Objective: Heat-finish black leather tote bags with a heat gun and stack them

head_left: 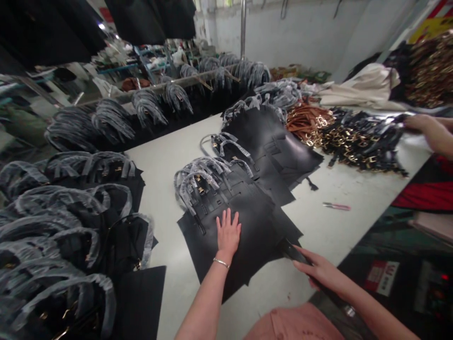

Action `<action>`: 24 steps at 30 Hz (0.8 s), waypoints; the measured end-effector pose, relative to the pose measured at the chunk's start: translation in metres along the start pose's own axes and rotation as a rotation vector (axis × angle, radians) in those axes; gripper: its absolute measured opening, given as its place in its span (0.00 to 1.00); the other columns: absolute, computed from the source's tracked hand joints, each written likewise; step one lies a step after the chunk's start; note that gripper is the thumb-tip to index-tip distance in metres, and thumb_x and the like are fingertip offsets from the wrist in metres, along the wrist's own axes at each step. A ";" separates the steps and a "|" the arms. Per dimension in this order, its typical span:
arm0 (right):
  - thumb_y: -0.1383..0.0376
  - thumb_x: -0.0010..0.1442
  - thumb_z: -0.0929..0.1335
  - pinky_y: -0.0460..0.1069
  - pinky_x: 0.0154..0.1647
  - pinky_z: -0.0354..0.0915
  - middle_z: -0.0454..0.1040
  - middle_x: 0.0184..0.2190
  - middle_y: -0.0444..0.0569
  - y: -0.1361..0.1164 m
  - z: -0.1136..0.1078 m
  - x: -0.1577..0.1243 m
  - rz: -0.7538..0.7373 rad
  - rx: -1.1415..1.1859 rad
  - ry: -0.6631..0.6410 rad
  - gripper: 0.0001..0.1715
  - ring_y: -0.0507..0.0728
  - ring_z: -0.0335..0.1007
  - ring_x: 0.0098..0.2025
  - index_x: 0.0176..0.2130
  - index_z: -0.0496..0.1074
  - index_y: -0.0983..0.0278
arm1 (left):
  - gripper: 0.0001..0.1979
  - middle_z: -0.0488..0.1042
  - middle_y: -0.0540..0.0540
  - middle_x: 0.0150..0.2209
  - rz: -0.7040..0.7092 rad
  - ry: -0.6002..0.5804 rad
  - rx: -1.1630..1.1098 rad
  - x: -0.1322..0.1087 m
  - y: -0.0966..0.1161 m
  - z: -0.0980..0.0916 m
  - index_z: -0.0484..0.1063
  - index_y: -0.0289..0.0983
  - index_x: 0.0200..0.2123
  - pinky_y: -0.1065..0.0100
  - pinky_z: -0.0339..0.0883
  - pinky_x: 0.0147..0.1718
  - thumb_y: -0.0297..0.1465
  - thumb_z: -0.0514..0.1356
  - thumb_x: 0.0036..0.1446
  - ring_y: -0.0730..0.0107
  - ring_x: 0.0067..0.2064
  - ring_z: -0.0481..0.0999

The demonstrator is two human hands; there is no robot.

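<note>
My left hand [228,232] lies flat, fingers spread, on a stack of black leather bag panels [255,226] on the white table. Plastic-wrapped handles [201,177] with gold-coloured fittings are fixed along the stack's far edge. In my right hand [323,271] is a long black strap [331,295], gripped between thumb and fingers. One end of it touches or overlaps the near right edge of the panels; the other trails back beneath my forearm, where a shiny metal piece [349,310] shows.
More black panels with wrapped handles [120,203] lie at left. Beyond my hands sits another panel pile [269,137], beside brown straps [307,120] and black buckled straps [364,139]. Another person's hand [423,125] touches the black straps. A red-handled tool [336,206] rests on the table [318,226].
</note>
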State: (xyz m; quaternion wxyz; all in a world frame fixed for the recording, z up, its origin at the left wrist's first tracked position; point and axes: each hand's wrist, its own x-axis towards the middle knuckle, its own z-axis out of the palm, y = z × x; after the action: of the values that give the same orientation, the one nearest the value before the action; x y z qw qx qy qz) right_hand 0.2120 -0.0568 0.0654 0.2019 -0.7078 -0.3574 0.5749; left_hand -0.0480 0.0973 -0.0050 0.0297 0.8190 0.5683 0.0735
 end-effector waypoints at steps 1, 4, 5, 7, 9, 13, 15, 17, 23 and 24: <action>0.51 0.56 0.67 0.44 0.14 0.57 0.72 0.21 0.42 -0.002 0.002 0.004 0.004 0.009 0.004 0.40 0.50 0.63 0.15 0.62 0.61 0.64 | 0.23 0.48 0.43 0.67 0.018 -0.005 -0.009 -0.002 0.003 0.000 0.57 0.44 0.63 0.45 0.38 0.63 0.36 0.48 0.65 0.56 0.68 0.45; 0.52 0.56 0.67 0.44 0.15 0.59 0.71 0.21 0.42 -0.008 0.006 0.015 -0.030 -0.009 0.068 0.38 0.50 0.62 0.15 0.61 0.63 0.66 | 0.23 0.48 0.44 0.68 0.022 -0.023 0.000 -0.003 0.007 -0.002 0.57 0.45 0.63 0.44 0.39 0.63 0.37 0.49 0.65 0.55 0.68 0.45; 0.52 0.56 0.67 0.45 0.16 0.60 0.70 0.20 0.41 -0.010 0.006 0.017 -0.053 -0.031 0.106 0.37 0.50 0.62 0.15 0.60 0.63 0.66 | 0.23 0.48 0.44 0.67 0.021 -0.030 0.009 -0.002 0.007 -0.003 0.57 0.46 0.63 0.44 0.39 0.63 0.37 0.49 0.65 0.55 0.68 0.45; 0.53 0.57 0.67 0.45 0.18 0.62 0.70 0.20 0.41 -0.010 0.004 0.016 -0.093 -0.072 0.168 0.38 0.50 0.63 0.15 0.61 0.62 0.66 | 0.23 0.48 0.43 0.67 0.015 -0.039 0.026 -0.001 0.008 -0.003 0.57 0.45 0.63 0.45 0.40 0.63 0.37 0.49 0.65 0.55 0.68 0.45; 0.53 0.57 0.67 0.45 0.17 0.62 0.72 0.21 0.42 -0.005 -0.002 0.011 -0.098 -0.086 0.148 0.38 0.50 0.64 0.15 0.62 0.61 0.66 | 0.23 0.48 0.42 0.67 0.008 -0.044 0.031 -0.002 0.009 -0.003 0.58 0.45 0.62 0.45 0.40 0.63 0.37 0.50 0.65 0.55 0.68 0.45; 0.54 0.58 0.67 0.44 0.13 0.59 0.74 0.23 0.45 0.004 -0.007 0.005 -0.047 -0.065 0.026 0.36 0.49 0.63 0.14 0.61 0.62 0.67 | 0.24 0.47 0.42 0.68 0.003 -0.049 0.023 -0.008 0.011 -0.002 0.58 0.44 0.63 0.45 0.39 0.63 0.37 0.50 0.64 0.54 0.68 0.45; 0.55 0.59 0.66 0.43 0.13 0.58 0.74 0.23 0.45 0.002 -0.005 0.009 -0.036 -0.060 0.034 0.35 0.49 0.63 0.14 0.61 0.62 0.67 | 0.25 0.47 0.42 0.68 0.006 -0.053 0.030 -0.011 0.010 -0.001 0.57 0.44 0.63 0.44 0.39 0.63 0.40 0.52 0.63 0.53 0.68 0.44; 0.55 0.59 0.66 0.43 0.14 0.60 0.75 0.25 0.46 -0.005 -0.002 0.017 -0.057 -0.059 0.049 0.34 0.48 0.63 0.14 0.61 0.62 0.66 | 0.26 0.47 0.42 0.68 0.007 -0.059 0.042 -0.012 0.010 -0.002 0.57 0.44 0.63 0.43 0.39 0.63 0.42 0.52 0.62 0.53 0.68 0.43; 0.55 0.57 0.69 0.43 0.15 0.62 0.76 0.28 0.46 -0.013 -0.005 0.026 -0.109 -0.076 0.029 0.34 0.48 0.65 0.15 0.60 0.65 0.64 | 0.24 0.43 0.41 0.68 0.073 -0.028 -0.006 -0.017 0.035 -0.001 0.56 0.37 0.63 0.47 0.41 0.64 0.31 0.48 0.64 0.56 0.69 0.40; 0.55 0.57 0.69 0.43 0.15 0.61 0.76 0.28 0.46 -0.011 -0.006 0.024 -0.104 -0.078 0.018 0.34 0.48 0.65 0.14 0.60 0.65 0.64 | 0.24 0.43 0.42 0.68 0.141 -0.037 -0.033 -0.019 0.043 -0.001 0.55 0.37 0.64 0.49 0.42 0.64 0.29 0.47 0.64 0.58 0.69 0.40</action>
State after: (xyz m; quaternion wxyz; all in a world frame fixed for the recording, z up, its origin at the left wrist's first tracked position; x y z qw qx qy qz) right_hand 0.2170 -0.0308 0.0587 0.2070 -0.7007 -0.4138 0.5431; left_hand -0.0146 0.0645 -0.0003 0.0484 0.8576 0.5073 0.0696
